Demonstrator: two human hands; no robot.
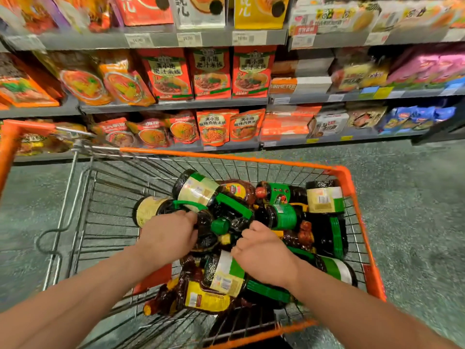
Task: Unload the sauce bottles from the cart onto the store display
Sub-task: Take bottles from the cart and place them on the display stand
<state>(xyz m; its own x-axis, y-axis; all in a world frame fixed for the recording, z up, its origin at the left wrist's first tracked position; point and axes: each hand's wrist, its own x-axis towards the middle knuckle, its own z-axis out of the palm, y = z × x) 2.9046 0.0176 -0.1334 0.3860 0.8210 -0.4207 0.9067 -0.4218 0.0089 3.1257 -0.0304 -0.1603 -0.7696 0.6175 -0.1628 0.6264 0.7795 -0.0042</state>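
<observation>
Both my hands are down in the cart (347, 177), on the heap of sauce bottles (251, 222) lying every which way on the wire floor. Left hand (168, 235) sits on a dark bottle with a green handle strap (187, 204); fingers curl down over it toward the strap, looks like a grip, though the fingertips are hidden behind the knuckles. Right hand (264, 250) is fisted among the bottles just right of the green cap (220, 225); fingers curled tight, what they hold is hidden, can't tell. The bottle under my left lies on its side, long axis running left-right, base (146, 210) pointing left, neck toward the middle of the pile between my two hands. So left is nearer, and I'd judge the lift goes up by that strap. Shelves (176, 104) beyond the cart hold noodle packets (211, 71); no sauce display in view. Unloading looks barely begun; the cart still holds plenty.
</observation>
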